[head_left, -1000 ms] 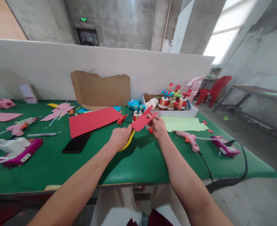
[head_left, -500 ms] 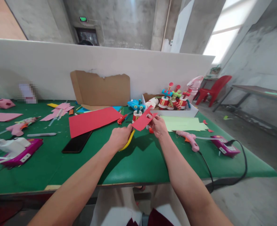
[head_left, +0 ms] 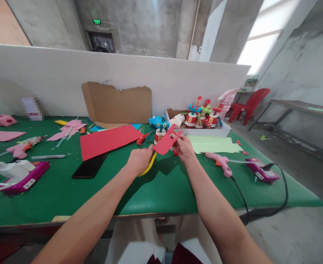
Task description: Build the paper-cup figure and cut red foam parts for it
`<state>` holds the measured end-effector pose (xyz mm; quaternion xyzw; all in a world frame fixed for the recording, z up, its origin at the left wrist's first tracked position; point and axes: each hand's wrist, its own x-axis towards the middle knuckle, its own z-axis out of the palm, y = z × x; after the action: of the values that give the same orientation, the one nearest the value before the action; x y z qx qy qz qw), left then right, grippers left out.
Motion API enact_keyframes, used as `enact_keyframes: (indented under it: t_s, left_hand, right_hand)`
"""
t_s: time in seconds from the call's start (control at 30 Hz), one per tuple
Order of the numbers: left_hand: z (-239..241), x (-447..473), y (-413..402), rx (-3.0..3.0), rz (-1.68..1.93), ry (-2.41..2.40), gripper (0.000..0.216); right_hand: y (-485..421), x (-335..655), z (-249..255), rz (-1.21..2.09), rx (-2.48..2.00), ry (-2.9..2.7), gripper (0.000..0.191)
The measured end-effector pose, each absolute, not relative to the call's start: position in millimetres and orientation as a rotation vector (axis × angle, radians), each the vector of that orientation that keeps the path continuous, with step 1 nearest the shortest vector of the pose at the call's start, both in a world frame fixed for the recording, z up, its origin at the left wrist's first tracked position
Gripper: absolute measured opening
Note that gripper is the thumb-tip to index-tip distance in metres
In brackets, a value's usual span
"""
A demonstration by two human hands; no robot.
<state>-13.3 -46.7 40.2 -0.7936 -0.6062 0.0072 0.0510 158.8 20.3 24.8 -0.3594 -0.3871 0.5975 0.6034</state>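
My left hand is closed round the yellow handle of a pair of scissors; the blades are hidden behind red paper. A small piece of red paper, with a notch cut out near its upper end, is pinched in my right hand. Just behind the paper stands a figure with a red and white cup body, a blue head and dark spring arms. A larger red sheet lies to the left, partly over a black phone.
At the back right, a white box holds several finished figures. Light green paper, a pink glue gun and a purple power strip lie on the right. Another glue gun and power strip are at left.
The red paper has tilted slightly between my hands, and my right fingers have shifted a little on it. Everything else looks the same.
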Motion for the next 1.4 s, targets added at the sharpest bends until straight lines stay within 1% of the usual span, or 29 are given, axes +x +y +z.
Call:
enact_keyframes:
  t_s: [0.43,0.97,1.4]
  left_hand:
    - [38.4,-13.5,-45.6,-2.416,0.014,-1.862,0.035]
    - [32.4,-15.0,-42.9,-2.408,-0.022,-1.826,0.032]
    - [36.9,-13.5,-44.8,-2.384,0.009,-1.848,0.031]
  right_hand:
    - [19.9,158.7,22.8,1.404,-0.906,-0.971,0.039]
    - [19.1,159.4,24.2,1.410,-0.882,-0.987,0.038]
    - [20.7,159.9,24.1,1.402,-0.859,-0.983,0.036]
